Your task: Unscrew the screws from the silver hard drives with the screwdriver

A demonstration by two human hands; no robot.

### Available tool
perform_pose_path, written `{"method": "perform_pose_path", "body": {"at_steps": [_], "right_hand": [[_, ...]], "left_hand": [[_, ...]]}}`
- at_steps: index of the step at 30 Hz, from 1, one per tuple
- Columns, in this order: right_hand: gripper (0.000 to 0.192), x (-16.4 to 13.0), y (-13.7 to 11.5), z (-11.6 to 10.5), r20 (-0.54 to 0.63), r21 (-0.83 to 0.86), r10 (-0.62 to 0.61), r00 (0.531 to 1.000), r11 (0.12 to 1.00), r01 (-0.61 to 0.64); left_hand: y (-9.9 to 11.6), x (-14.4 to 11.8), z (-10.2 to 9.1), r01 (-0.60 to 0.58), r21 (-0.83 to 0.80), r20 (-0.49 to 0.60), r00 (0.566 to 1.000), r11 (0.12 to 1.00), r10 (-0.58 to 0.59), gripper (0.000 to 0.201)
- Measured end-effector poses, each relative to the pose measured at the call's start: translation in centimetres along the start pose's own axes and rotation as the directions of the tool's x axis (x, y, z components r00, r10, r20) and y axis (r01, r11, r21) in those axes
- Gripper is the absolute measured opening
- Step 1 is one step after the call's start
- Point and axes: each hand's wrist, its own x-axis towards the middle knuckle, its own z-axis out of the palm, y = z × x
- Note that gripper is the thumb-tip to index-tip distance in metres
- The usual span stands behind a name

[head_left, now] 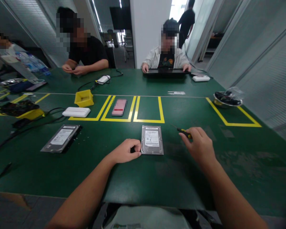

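A silver hard drive (152, 140) with a white label lies flat on the green table in front of me. My left hand (126, 151) rests curled against its left edge, fingers touching the drive's side. My right hand (199, 144) is to the right of the drive and grips a small screwdriver (183, 131) with a yellow and black handle, its tip pointing left and away, above the table. A second hard drive (61, 138) lies further left, apart from both hands.
Yellow-taped boxes (132, 109) mark the table; one holds a pink item (119, 107). A yellow bin (84, 98), a white box (76, 112) and cables (26, 127) are at left, a metal bowl (227, 99) at right. Two people sit at the far side, one at a laptop (166, 72).
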Motion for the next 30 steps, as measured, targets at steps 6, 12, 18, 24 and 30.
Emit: {"method": "perform_pose_path", "body": {"at_steps": [6,12,18,24,30], "right_hand": [[0.019,-0.7,0.3,1.6,0.002,0.014,0.006,1.0,1.0,-0.006],[0.019,-1.2,0.8,2.7,0.079,0.023,0.05,0.996,0.998,-0.052],[0.016,-1.1,1.7,3.7,0.243,0.057,0.146,0.959,0.985,-0.164],[0.019,-1.5,1.9,4.2,0.335,0.018,0.185,0.924,0.979,-0.202],[0.023,-1.6,1.8,4.1,0.4,-0.055,0.235,0.886,0.971,-0.233]], "left_hand": [[0.0,0.0,-0.2,0.029,-0.068,-0.034,0.999,0.997,-0.032,0.008],[-0.1,0.2,-0.2,0.022,-0.066,-0.086,0.996,0.998,-0.028,0.009],[-0.4,0.4,-0.1,0.007,-0.05,-0.157,0.988,0.999,-0.015,0.011],[-0.9,0.5,0.1,0.011,-0.007,-0.239,0.971,1.0,-0.012,0.013],[-1.1,0.6,0.3,0.053,0.046,-0.286,0.957,0.998,-0.038,0.015]]}}
